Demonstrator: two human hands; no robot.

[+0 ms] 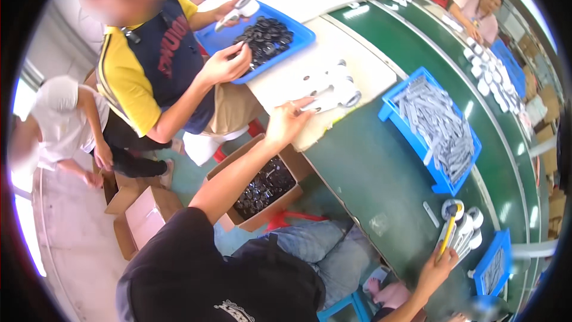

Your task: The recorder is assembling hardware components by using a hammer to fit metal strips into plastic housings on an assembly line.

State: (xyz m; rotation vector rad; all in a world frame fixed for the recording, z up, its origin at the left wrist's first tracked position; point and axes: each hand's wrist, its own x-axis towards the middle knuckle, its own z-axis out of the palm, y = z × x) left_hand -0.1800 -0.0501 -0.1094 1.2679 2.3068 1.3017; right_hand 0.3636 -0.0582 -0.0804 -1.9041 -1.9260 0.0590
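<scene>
My left hand (287,124) stretches out to the pale board, its fingers closed on the handle end of a white round-headed part (325,99). More white parts (342,77) lie crowded beside it. At the lower right my right hand (438,267) grips a slim yellow tool (448,232), whose exact kind I cannot make out. The tool's far end lies over the round head of a white part with a dark ring. Several white round-headed parts (471,226) with long handles lie side by side against that hand on the green table.
A blue bin (390,107) of grey strips stands on the green table (369,185); a smaller blue bin (503,250) is at right. A co-worker (161,53) handles a white part over a blue tray (304,36) of black pieces. A cardboard box (301,194) sits below my left arm.
</scene>
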